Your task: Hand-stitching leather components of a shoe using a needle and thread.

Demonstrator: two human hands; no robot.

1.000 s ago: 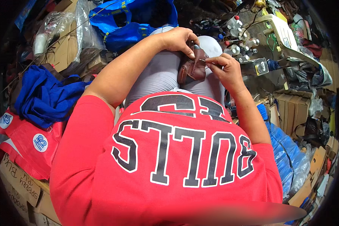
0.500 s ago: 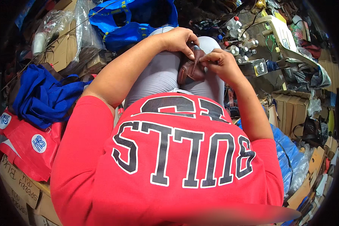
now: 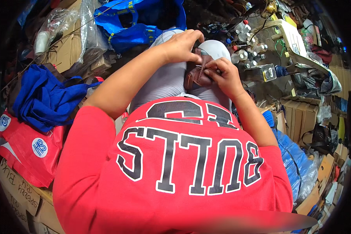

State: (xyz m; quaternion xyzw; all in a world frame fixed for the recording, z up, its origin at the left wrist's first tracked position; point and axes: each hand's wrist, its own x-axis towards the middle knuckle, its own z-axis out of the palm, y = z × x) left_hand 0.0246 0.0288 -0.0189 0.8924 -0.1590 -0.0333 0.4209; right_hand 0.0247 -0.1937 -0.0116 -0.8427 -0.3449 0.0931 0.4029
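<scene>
Lap in grey trousers (image 3: 165,84) carries brown leather piece (image 3: 194,76), resting across knees. Floor around cluttered: blue cloth (image 3: 43,99) over red bags (image 3: 25,150), cardboard boxes (image 3: 17,191), small bottles (image 3: 243,54).

A leather piece (image 3: 195,74) is held on the lap, between the left hand (image 3: 180,46) above it and the right hand (image 3: 222,76) beside it. Cloth bags (image 3: 43,101) are piled left on cardboard boxes (image 3: 17,191). Bottles (image 3: 243,56) are set ahead right. A large bag (image 3: 140,23) is placed ahead.
</scene>
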